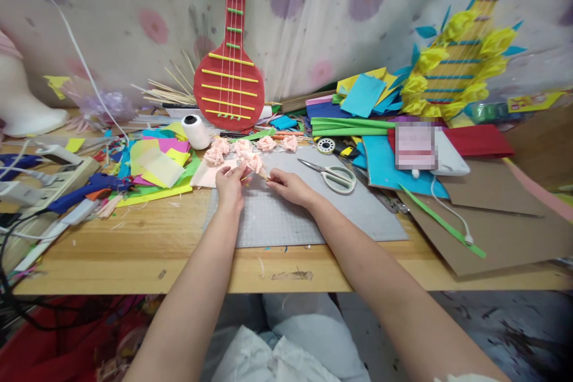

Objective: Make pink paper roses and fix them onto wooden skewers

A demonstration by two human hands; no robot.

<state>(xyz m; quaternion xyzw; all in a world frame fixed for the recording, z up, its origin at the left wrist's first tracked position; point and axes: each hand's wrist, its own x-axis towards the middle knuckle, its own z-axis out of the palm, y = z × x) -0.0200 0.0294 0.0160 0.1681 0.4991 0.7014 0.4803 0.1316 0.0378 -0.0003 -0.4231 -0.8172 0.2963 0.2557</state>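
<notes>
My left hand (pixel 230 186) and my right hand (pixel 289 186) meet over the grey cutting mat (pixel 313 215). Between them they pinch a small pink paper flower (pixel 254 162) on a thin stick. Several finished pink flowers (pixel 267 143) lie in a row just beyond, at the mat's far edge. A pale pink sheet (pixel 206 174) lies under my left fingers. White-handled scissors (pixel 333 176) rest on the mat to the right of my right hand.
A white thread spool (pixel 196 131), coloured paper sheets (pixel 156 164), a blue glue gun (pixel 96 186) and a power strip (pixel 58 173) lie left. A red paper guitar (pixel 229 71) leans against the curtain. Felt sheets, brown cardboard (pixel 492 221) and a yellow-flowered guitar (pixel 461 71) fill the right.
</notes>
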